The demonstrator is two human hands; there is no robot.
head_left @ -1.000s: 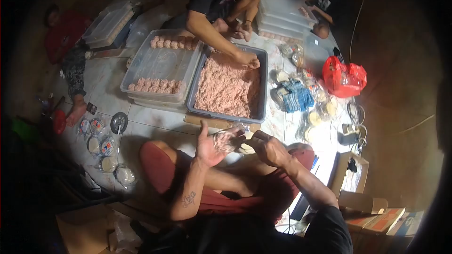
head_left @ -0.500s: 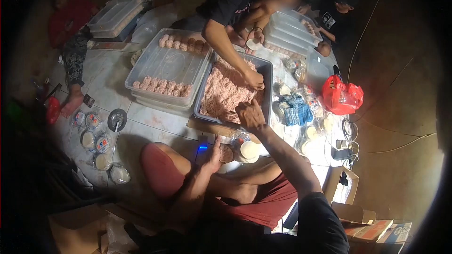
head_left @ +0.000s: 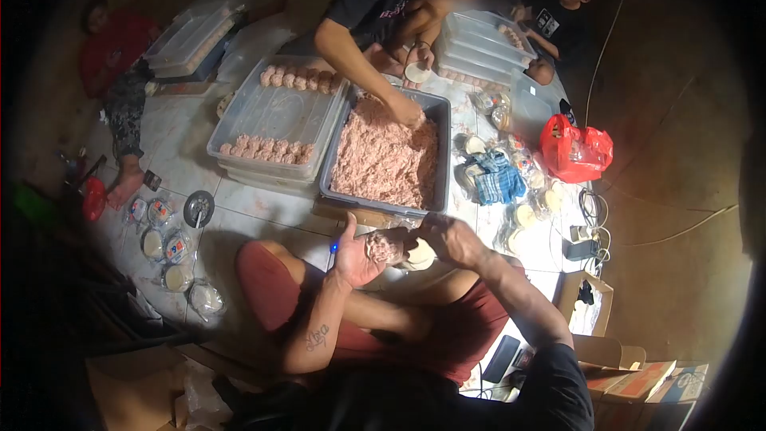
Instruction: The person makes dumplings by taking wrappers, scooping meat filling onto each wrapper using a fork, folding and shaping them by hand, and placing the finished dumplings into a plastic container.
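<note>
On my left hand [head_left: 357,262], palm up with the thumb raised, rests a round dumpling wrapper covered with pink minced meat [head_left: 384,249]. My right hand [head_left: 453,243] is closed just right of it, its fingertips pointing at the meat. Something small and dark shows at those fingers; I cannot make out what it is. Beneath the right hand lies a stack of pale round wrappers [head_left: 420,257]. In front of me stands a grey tub [head_left: 325,181] of pink minced meat [head_left: 381,156].
A co-worker's hand [head_left: 408,112] reaches into the tub; their other hand holds a wrapper [head_left: 416,73]. Left of it, a clear plastic box [head_left: 214,148] carries rows of filled dumplings [head_left: 267,149]. Packed wrappers [head_left: 177,277], an ashtray [head_left: 199,209] and a red bag [head_left: 576,150] surround me.
My right hand has moved from the tub back toward me, beside my left hand. My left hand has turned palm up, showing the meat. The co-worker's hand has shifted left in the tub.
</note>
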